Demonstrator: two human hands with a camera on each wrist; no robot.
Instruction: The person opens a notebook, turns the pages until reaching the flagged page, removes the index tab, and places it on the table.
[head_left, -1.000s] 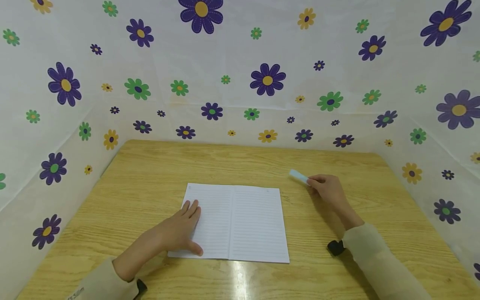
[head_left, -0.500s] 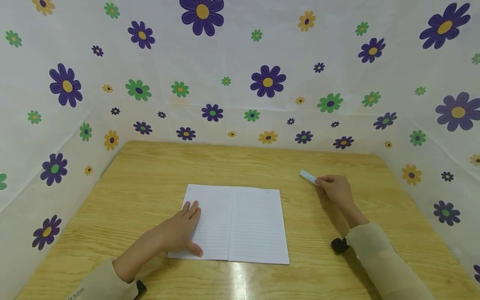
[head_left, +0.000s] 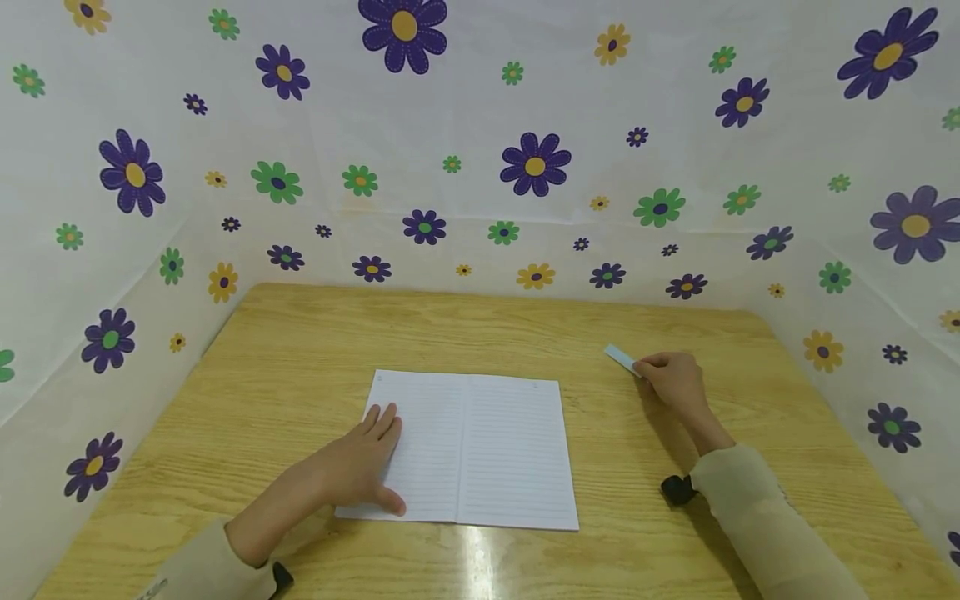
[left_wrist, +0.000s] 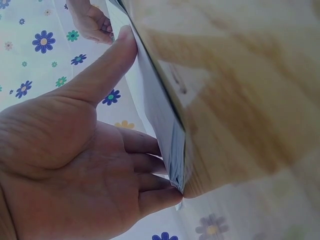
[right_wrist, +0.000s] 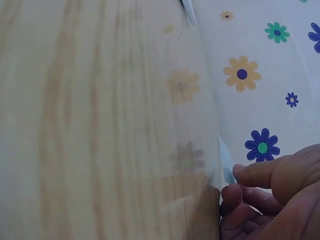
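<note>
An open lined notebook (head_left: 517,450) lies on the table with both pages blank. My left hand (head_left: 360,462) rests on its left page, fingers spread and fairly straight. In the left wrist view, the thumb and fingers of this left hand (left_wrist: 75,150) lie along the notebook's edge (left_wrist: 172,145). To the right of the notebook, my right hand (head_left: 675,387) pinches one end of a flat, light-blue strip (head_left: 620,358) between thumb and fingers. The strip points to the back left, low over the table. In the right wrist view the strip (right_wrist: 226,160) shows only partly, beyond my right hand (right_wrist: 275,195).
The wooden table (head_left: 315,333) has a glossy, light-reflecting top. A white cloth with printed flowers (head_left: 480,117) hangs round its back and sides. Dark wrist devices show at both sleeves, such as the black one (head_left: 678,490) under the right forearm.
My right hand has moved a little to the right with the light-blue strip, mostly in the first half second. My left hand and the notebook have stayed in place.
</note>
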